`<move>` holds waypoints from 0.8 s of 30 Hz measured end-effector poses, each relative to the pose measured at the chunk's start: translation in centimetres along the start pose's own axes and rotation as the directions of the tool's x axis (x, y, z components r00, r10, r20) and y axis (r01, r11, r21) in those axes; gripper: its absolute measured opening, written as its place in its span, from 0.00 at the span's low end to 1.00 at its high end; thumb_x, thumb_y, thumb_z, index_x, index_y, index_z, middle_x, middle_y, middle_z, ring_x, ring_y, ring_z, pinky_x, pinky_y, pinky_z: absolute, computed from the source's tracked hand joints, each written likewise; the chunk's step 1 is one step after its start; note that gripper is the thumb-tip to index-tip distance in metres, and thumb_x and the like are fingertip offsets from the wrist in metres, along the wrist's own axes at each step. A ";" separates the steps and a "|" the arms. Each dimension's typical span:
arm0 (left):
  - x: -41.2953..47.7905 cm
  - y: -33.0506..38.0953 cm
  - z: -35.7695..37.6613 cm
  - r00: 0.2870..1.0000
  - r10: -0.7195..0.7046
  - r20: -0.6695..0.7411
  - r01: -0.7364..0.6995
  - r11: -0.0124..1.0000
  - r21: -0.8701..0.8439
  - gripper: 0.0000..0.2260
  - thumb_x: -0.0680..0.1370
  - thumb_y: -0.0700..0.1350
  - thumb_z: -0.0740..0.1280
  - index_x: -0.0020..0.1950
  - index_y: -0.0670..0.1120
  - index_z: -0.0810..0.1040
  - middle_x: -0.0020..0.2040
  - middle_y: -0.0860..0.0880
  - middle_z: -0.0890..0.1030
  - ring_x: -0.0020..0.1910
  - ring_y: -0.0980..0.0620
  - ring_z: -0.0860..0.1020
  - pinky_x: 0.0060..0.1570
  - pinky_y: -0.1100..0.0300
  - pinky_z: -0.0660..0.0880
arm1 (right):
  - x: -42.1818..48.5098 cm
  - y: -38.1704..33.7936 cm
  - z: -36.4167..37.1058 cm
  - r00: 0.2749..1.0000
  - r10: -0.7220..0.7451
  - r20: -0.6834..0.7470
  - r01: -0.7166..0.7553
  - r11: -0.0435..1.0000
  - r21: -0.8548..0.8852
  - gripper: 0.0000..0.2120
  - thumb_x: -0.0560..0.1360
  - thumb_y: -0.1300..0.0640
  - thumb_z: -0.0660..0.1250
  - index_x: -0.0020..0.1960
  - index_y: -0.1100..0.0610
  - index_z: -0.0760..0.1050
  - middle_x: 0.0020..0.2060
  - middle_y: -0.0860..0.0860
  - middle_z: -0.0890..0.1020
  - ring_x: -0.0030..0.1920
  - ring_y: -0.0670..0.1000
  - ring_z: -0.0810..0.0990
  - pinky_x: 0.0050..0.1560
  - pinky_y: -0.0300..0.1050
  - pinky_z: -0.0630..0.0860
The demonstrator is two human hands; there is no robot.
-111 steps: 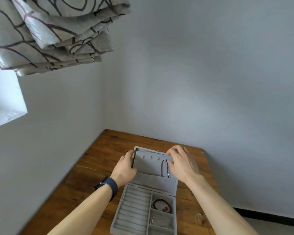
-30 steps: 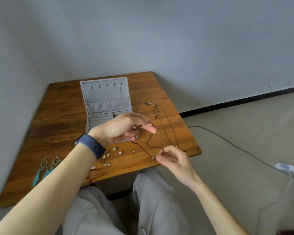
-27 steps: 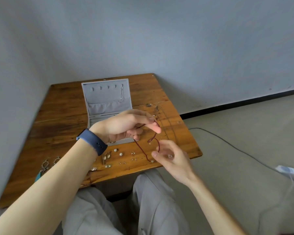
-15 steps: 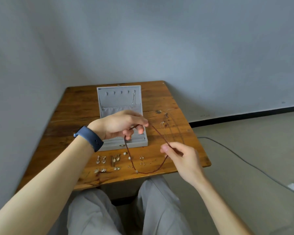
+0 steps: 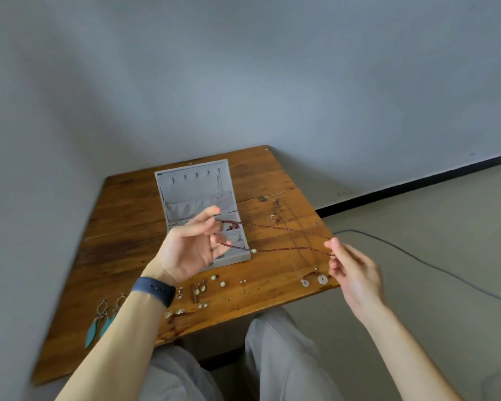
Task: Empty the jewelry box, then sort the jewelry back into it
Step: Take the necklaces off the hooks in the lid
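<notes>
A grey jewelry box stands open on the wooden table, with one silver chain hanging in its lid. A dark red beaded necklace with a pale bead is stretched in the air between my hands. My left hand, palm up over the box's tray, has the loop around its fingers. My right hand, past the table's right edge, pinches the other end. A red bracelet shows in the tray behind my left fingers.
Small earrings and pearls lie along the table's front edge. Teal feather earrings lie at the front left. Thin necklaces with round white pendants lie on the right. A cable crosses the floor. Walls close off the left and back.
The necklace, slack half a second ago, is now pulled taut. My right hand moved right and up past the table edge. My left hand turned palm up.
</notes>
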State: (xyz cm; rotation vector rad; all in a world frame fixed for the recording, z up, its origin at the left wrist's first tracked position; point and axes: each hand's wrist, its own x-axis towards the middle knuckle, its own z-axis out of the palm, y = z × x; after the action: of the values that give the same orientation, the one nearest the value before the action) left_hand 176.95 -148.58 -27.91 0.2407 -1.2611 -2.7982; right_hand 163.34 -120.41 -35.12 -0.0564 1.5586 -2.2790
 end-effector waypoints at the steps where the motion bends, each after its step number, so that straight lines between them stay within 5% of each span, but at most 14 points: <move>1: 0.4 -0.5 0.3 1.000 -0.025 0.002 0.025 0.999 0.026 0.13 0.72 0.37 0.70 0.55 0.47 0.78 0.36 0.50 0.74 0.33 0.52 0.75 0.45 0.55 0.80 | -0.1 0.3 -0.7 1.000 -0.016 -0.002 0.016 0.999 -0.039 0.13 0.69 0.48 0.75 0.47 0.56 0.87 0.31 0.49 0.77 0.32 0.46 0.74 0.36 0.37 0.76; 4: 2.0 -1.5 0.9 0.992 -0.067 -0.104 0.107 0.890 0.444 0.17 0.70 0.27 0.69 0.55 0.44 0.78 0.41 0.47 0.74 0.36 0.52 0.77 0.36 0.60 0.77 | -0.6 1.2 -3.2 0.997 -0.066 -0.045 0.056 0.980 -0.191 0.10 0.71 0.47 0.74 0.46 0.53 0.87 0.31 0.48 0.80 0.32 0.46 0.75 0.35 0.37 0.76; 7: 4.0 -2.3 1.8 0.979 -0.023 -0.203 0.187 0.495 0.849 0.13 0.74 0.28 0.69 0.55 0.42 0.80 0.44 0.45 0.77 0.41 0.50 0.77 0.38 0.60 0.77 | -1.4 1.8 -6.1 0.997 -0.043 -0.069 0.025 0.970 -0.243 0.12 0.68 0.47 0.76 0.44 0.54 0.87 0.32 0.50 0.81 0.32 0.47 0.76 0.34 0.38 0.77; 12: 8.1 -3.1 3.1 0.979 0.072 -0.190 0.135 0.467 0.874 0.10 0.72 0.34 0.75 0.52 0.45 0.85 0.45 0.48 0.87 0.46 0.50 0.85 0.44 0.63 0.81 | -2.8 2.8 -9.4 0.991 0.131 0.002 -0.130 0.983 -0.130 0.17 0.63 0.51 0.79 0.49 0.57 0.87 0.36 0.56 0.83 0.36 0.51 0.79 0.40 0.40 0.79; 19: 16.2 -3.2 5.5 0.979 0.143 -0.143 0.113 0.196 0.974 0.07 0.71 0.42 0.78 0.48 0.47 0.87 0.39 0.52 0.87 0.39 0.53 0.85 0.38 0.66 0.80 | -2.2 3.7 -10.8 0.986 0.166 0.006 -0.163 0.978 -0.130 0.21 0.64 0.50 0.79 0.54 0.57 0.85 0.43 0.58 0.86 0.41 0.51 0.84 0.46 0.39 0.80; 24: 20.6 -4.6 5.8 0.962 0.263 -0.073 0.095 -0.075 0.993 0.01 0.75 0.45 0.75 0.45 0.51 0.85 0.40 0.53 0.85 0.38 0.55 0.83 0.44 0.61 0.80 | -0.6 4.7 -9.6 0.984 0.121 -0.132 -0.150 0.960 -0.237 0.06 0.70 0.55 0.79 0.47 0.51 0.87 0.38 0.54 0.87 0.37 0.49 0.85 0.41 0.39 0.81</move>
State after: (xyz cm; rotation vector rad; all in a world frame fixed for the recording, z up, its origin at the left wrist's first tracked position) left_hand 155.66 -143.78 -29.97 0.4842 -2.8221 -0.8940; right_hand 162.90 -113.11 -42.94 0.1170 1.8387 -2.0054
